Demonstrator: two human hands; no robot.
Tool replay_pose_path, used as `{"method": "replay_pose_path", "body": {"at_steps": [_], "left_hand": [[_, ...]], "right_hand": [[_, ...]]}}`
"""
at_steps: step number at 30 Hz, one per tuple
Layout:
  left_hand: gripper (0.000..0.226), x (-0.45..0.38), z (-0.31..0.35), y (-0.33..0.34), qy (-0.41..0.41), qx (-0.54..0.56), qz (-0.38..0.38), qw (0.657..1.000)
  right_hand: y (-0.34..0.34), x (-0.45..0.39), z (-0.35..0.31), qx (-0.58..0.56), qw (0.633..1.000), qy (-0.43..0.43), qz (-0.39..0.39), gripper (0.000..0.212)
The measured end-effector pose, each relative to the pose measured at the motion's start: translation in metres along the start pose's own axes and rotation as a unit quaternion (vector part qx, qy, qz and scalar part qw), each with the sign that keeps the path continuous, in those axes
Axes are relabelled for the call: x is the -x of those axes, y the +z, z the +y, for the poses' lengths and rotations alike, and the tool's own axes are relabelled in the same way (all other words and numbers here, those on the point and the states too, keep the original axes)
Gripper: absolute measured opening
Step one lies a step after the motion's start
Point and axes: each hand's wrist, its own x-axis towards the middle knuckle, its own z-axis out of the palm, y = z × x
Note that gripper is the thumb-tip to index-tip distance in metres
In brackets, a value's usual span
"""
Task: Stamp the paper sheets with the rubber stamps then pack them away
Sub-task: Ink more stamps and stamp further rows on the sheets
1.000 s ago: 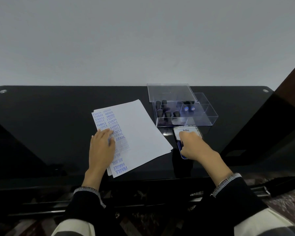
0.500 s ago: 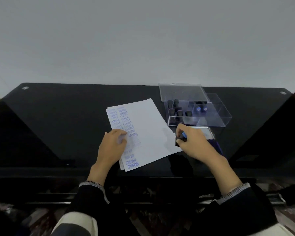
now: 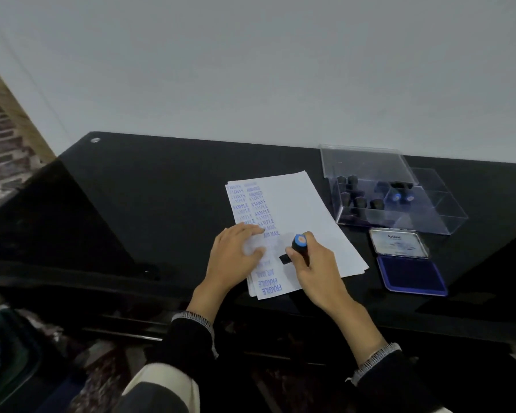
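Directly below the right hand [image 3: 316, 263], which grips the upright rubber stamp [image 3: 299, 247], lie the paper sheets [image 3: 304, 210], pinned to the table [image 3: 161, 189] by the flat, open left hand [image 3: 236, 257].

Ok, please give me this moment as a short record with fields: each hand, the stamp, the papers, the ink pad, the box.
left hand: flat on the paper sheets, fingers straight, holding them down
right hand: grips a rubber stamp
rubber stamp: black body, blue cap, over the top sheet, near the column of prints
paper sheets: small stack on the black table; blue prints read SAMPLE, AIR MAIL, FRAGILE
ink pad: open, blue, right of the sheets
clear box: open, behind the pad, more stamps inside
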Motion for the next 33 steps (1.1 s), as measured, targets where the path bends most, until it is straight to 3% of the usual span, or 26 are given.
{"method": "replay_pose_path", "body": {"at_steps": [10,29,33], "left_hand": [[0.041,0.002,0.001,0.001,-0.006,-0.023,0.001,1.0],[0.04,0.003,0.002,0.001,-0.01,-0.023,-0.002,1.0],[0.048,0.003,0.004,-0.002,-0.012,-0.031,-0.035,0.999]], "right_hand": [[0.01,0.004,0.008,0.037,0.998,-0.045,-0.014,0.026],[0.018,0.002,0.019,0.111,0.992,-0.053,-0.031,0.018],[0.02,-0.001,0.022,0.132,0.989,-0.057,-0.023,0.02]]}}
